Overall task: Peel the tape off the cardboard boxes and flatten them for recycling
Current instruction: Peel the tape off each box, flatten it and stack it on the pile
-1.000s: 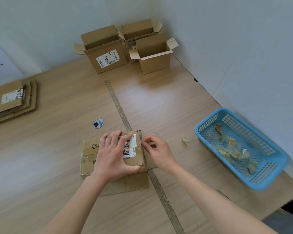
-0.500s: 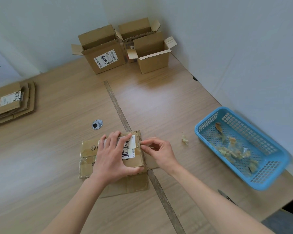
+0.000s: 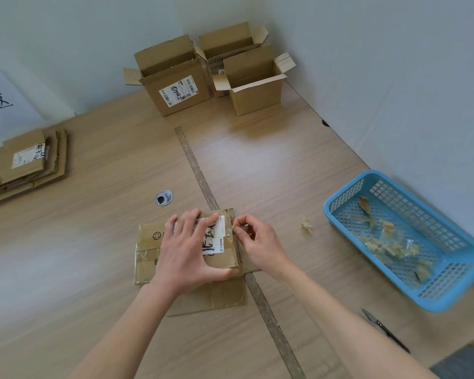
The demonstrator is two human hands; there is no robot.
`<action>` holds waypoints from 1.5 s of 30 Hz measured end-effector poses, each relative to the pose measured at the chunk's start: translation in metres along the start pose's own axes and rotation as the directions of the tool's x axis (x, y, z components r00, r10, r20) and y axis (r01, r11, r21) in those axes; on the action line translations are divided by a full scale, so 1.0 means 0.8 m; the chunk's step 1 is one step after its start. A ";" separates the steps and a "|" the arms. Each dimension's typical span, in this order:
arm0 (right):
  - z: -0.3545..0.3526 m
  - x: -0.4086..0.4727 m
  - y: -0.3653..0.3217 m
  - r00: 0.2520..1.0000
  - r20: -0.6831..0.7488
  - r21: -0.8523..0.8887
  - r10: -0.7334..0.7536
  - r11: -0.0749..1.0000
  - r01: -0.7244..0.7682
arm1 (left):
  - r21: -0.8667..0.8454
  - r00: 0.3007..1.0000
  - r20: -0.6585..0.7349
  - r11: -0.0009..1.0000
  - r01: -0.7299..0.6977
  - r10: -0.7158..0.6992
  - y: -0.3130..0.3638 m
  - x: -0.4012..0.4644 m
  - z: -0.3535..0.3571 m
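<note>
On table (image 3: 93, 255), head view: taped box (image 3: 148, 250) lying near front edge | left hand (image 3: 188, 253) flat on top, fingers spread | right hand (image 3: 257, 242) beside right edge, thumb and forefinger pinching tape (image 3: 231, 228) | blue basket (image 3: 446, 294) holding tape scraps far right

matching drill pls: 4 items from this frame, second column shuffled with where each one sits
1. blue basket
2. flattened cardboard stack
3. open boxes
4. scissors

A. far corner against the wall
B. left edge of the table
C. right side, holding tape scraps
D. near right edge, by the right forearm

Pairs: 1-C, 2-B, 3-A, 4-D
</note>
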State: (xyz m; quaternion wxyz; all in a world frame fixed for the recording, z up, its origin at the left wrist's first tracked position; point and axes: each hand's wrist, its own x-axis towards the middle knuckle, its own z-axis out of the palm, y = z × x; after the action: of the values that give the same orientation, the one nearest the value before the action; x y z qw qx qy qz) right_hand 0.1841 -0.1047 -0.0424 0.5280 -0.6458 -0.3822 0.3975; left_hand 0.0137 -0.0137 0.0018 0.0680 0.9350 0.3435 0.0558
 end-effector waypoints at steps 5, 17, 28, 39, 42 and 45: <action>-0.008 0.003 -0.012 0.995 0.086 -0.125 0.050 0.991 -0.039 | 0.003 1.000 -0.009 1.000 0.006 -0.006 0.001 0.000 -0.001; -0.051 -0.010 -0.022 0.980 0.020 -0.038 0.197 0.980 -0.196 | 0.019 1.000 -0.006 0.999 -0.030 0.030 -0.001 0.002 0.002; -0.004 -0.021 -0.021 0.972 -0.154 0.022 0.176 0.984 -0.174 | 0.022 1.000 -0.021 1.000 -0.023 0.023 -0.003 -0.001 0.008; -0.041 0.009 -0.084 0.994 -0.061 -0.395 0.090 0.913 -0.107 | -0.004 0.975 -0.010 0.975 0.223 -0.223 0.048 0.005 0.007; -0.048 0.018 -0.082 0.986 -0.101 -0.434 0.132 0.886 -0.163 | 0.025 0.925 0.123 0.933 0.358 -0.359 0.079 -0.001 0.009; -0.051 0.021 -0.086 0.998 -0.069 -0.567 0.002 0.823 -0.041 | -0.109 0.865 0.344 0.899 0.424 -0.366 0.087 -0.015 0.010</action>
State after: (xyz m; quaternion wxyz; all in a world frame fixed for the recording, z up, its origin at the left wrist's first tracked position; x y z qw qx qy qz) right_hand 0.2232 -0.0945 0.0290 0.3196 -0.7907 -0.4582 0.2504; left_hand 0.0502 -0.0745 0.0051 0.2163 0.8311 0.5063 -0.0783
